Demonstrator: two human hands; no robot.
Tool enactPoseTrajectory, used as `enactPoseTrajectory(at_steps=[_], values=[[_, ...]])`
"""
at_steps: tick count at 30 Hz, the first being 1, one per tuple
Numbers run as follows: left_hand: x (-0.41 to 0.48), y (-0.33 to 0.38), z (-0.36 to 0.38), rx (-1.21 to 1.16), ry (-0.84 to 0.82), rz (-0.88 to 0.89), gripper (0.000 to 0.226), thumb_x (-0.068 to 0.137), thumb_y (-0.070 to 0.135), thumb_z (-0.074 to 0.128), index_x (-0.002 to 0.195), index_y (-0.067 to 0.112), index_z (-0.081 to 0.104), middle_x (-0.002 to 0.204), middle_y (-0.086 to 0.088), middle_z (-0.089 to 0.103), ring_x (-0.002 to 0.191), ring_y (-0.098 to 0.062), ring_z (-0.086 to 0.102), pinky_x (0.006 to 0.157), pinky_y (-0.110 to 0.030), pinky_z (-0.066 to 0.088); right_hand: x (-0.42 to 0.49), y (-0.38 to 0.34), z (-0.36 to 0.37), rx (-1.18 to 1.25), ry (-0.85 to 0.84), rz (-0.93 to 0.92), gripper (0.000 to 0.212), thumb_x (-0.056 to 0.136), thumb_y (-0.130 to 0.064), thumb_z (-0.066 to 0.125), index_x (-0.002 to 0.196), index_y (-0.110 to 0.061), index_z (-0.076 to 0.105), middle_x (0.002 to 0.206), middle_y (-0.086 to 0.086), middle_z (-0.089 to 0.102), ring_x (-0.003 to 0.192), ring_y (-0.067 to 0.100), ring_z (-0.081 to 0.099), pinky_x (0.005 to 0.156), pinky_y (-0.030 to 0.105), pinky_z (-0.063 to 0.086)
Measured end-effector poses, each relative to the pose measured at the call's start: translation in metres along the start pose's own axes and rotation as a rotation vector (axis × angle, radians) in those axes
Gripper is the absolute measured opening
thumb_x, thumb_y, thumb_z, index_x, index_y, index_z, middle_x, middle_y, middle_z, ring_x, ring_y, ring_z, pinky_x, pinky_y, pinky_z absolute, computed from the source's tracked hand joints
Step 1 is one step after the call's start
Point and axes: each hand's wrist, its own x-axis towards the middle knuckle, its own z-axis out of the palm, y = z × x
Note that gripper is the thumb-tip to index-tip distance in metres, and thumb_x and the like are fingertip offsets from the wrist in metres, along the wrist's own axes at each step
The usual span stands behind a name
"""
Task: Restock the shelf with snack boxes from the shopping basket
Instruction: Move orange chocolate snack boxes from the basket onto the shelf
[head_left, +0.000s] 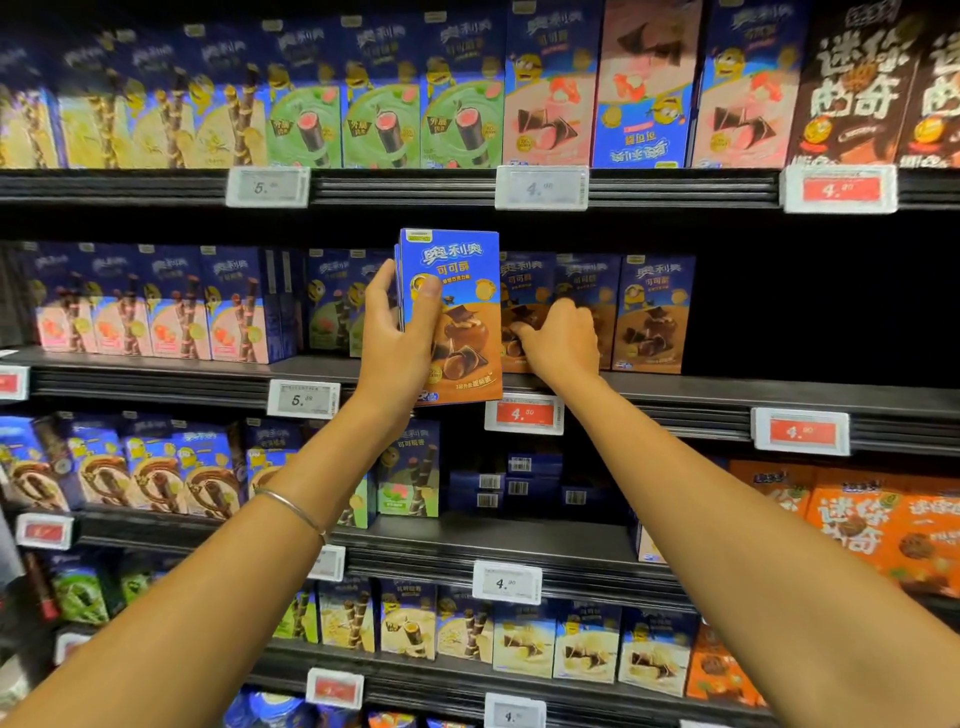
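Head cam, store shelving, blur on upper-left rows.

L side: left hand (397, 338) is holding up the held boxes (462, 322), a blue/brown snack pack with more box edges showing behind it on its left side, so a small stack; exact count can't tell. Stack is standing upright, front face toward cam, hanging in the air just in front of the second shelf (727, 395) and not resting on it. Its lower edge is sitting just above the red price tag (524, 414). Left fingers (428, 296) are clamping the stack: thumb is lying across the front face, the other fingers are wrapping round the left side and back. A thin bracelet (293, 512) is sitting on that wrist.

R side: right hand (563, 340) is reaching onto the same shelf, just right of the stack. Its fingers are curling, bunched together, against the front of the shelved box (522, 283), same print as the held ones. Real grip or only touching: can't tell.

Two more matching boxes (654, 312) are standing upright to the right of it in one row. Farther right, a dark gap (810, 312) is showing on the shelf. Pink-front boxes (156, 312) are filling the left part of this shelf.
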Motion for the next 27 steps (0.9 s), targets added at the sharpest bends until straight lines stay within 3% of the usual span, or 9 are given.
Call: enactPoseTrajectory(at_steps=[6, 10, 12, 15, 17, 19, 23, 27], values=[[-0.001, 0.002, 0.002, -0.018, 0.0, -0.006, 0.059, 0.107, 0.043, 0.055, 0.158, 0.02, 0.036, 0.146, -0.002, 0.059, 0.12, -0.02, 0.07, 0.071, -0.021, 0.06, 0.001, -0.003, 0.004, -0.009, -0.033, 0.011, 0.038, 0.092, -0.042, 0.069, 0.099, -0.013, 0.046, 0.118, 0.016, 0.054, 0.105, 0.038, 0.058, 0.071, 0.039, 0.041], [-0.004, 0.006, 0.004, -0.049, -0.003, -0.01, 0.056, 0.108, 0.04, 0.055, 0.156, 0.018, 0.038, 0.142, -0.001, 0.063, 0.117, -0.019, 0.072, 0.071, -0.02, 0.059, -0.008, -0.009, -0.007, -0.007, 0.007, 0.075, 0.065, 0.091, -0.061, 0.058, 0.124, -0.007, 0.049, 0.132, 0.017, 0.053, 0.12, 0.038, 0.053, 0.077, 0.042, 0.039], [-0.005, 0.007, 0.004, -0.065, -0.01, -0.007, 0.055, 0.108, 0.04, 0.055, 0.156, 0.018, 0.037, 0.143, -0.003, 0.063, 0.118, -0.021, 0.072, 0.072, -0.021, 0.061, -0.02, -0.014, -0.021, 0.156, 0.088, 0.066, 0.066, 0.096, -0.065, 0.045, 0.131, -0.009, 0.048, 0.135, 0.014, 0.052, 0.122, 0.033, 0.052, 0.082, 0.041, 0.04], [-0.006, 0.008, 0.007, -0.093, -0.015, -0.033, 0.055, 0.107, 0.041, 0.056, 0.155, 0.02, 0.038, 0.143, -0.005, 0.063, 0.118, -0.023, 0.072, 0.082, -0.032, 0.064, -0.051, -0.019, -0.042, 0.527, 0.016, -0.046, 0.044, 0.097, -0.064, 0.043, 0.107, -0.025, 0.06, 0.108, -0.001, 0.067, 0.1, 0.018, 0.065, 0.086, 0.042, 0.055], [-0.009, 0.01, 0.013, -0.11, -0.023, -0.042, 0.055, 0.107, 0.04, 0.057, 0.155, 0.019, 0.038, 0.141, -0.004, 0.065, 0.116, -0.022, 0.073, 0.084, -0.033, 0.065, -0.073, -0.021, -0.049, 0.625, -0.146, -0.095, 0.041, 0.092, -0.063, 0.054, 0.106, -0.027, 0.063, 0.107, -0.005, 0.069, 0.097, 0.011, 0.069, 0.086, 0.041, 0.06], [-0.012, 0.012, 0.022, -0.127, -0.039, -0.041, 0.054, 0.107, 0.037, 0.057, 0.154, 0.017, 0.038, 0.138, -0.002, 0.066, 0.115, -0.018, 0.073, 0.085, -0.029, 0.063, -0.087, -0.02, -0.051, 0.62, -0.19, -0.122, 0.043, 0.091, -0.057, 0.063, 0.114, -0.021, 0.063, 0.112, -0.005, 0.07, 0.099, 0.01, 0.071, 0.086, 0.04, 0.061], [-0.015, 0.014, 0.036, -0.171, -0.069, -0.055, 0.045, 0.109, 0.032, 0.056, 0.148, 0.018, 0.04, 0.122, 0.006, 0.07, 0.106, -0.011, 0.074, 0.079, -0.024, 0.062, -0.091, -0.019, -0.064, 0.549, -0.111, -0.14, 0.039, 0.095, -0.051, 0.061, 0.115, -0.017, 0.065, 0.108, -0.004, 0.072, 0.093, 0.01, 0.073, 0.085, 0.039, 0.061], [-0.014, 0.011, 0.047, -0.189, -0.092, -0.072, 0.048, 0.11, 0.039, 0.052, 0.151, 0.018, 0.039, 0.13, 0.001, 0.069, 0.106, -0.013, 0.075, 0.079, -0.028, 0.063, -0.088, -0.011, -0.076, 0.479, -0.099, -0.135, 0.036, 0.096, -0.051, 0.061, 0.111, -0.02, 0.07, 0.103, -0.005, 0.074, 0.09, 0.009, 0.074, 0.082, 0.038, 0.062]])
